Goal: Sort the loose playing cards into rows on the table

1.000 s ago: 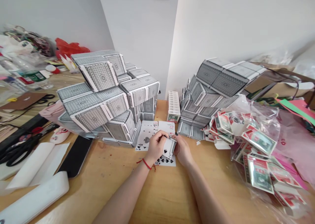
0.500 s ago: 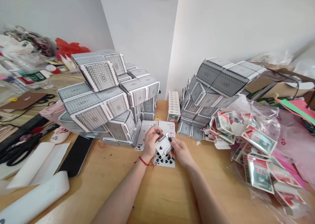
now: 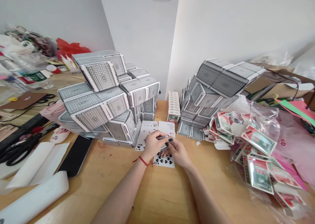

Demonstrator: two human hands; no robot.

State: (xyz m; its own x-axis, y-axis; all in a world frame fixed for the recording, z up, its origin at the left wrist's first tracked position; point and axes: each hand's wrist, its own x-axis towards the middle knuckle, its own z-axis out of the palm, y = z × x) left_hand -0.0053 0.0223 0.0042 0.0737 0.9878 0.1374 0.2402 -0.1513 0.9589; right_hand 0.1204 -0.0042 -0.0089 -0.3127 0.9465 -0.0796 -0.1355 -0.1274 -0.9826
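A black phone [image 3: 76, 156] lies beside curled white paper [image 3: 34, 161]; a red bag [image 3: 71, 47] (rather crumpled) sits farther back.

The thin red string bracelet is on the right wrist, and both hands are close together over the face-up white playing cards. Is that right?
One detail is wrong: the head view shows the thin red string bracelet on the wrist of the left hand, not the right hand. Both hands are close together over the face-up white playing cards.

Left hand [image 3: 153, 146]: fingers [image 3: 159, 133] curled | Right hand [image 3: 180, 154]: fingers pinching | Forearms [image 3: 128, 188] angled inward
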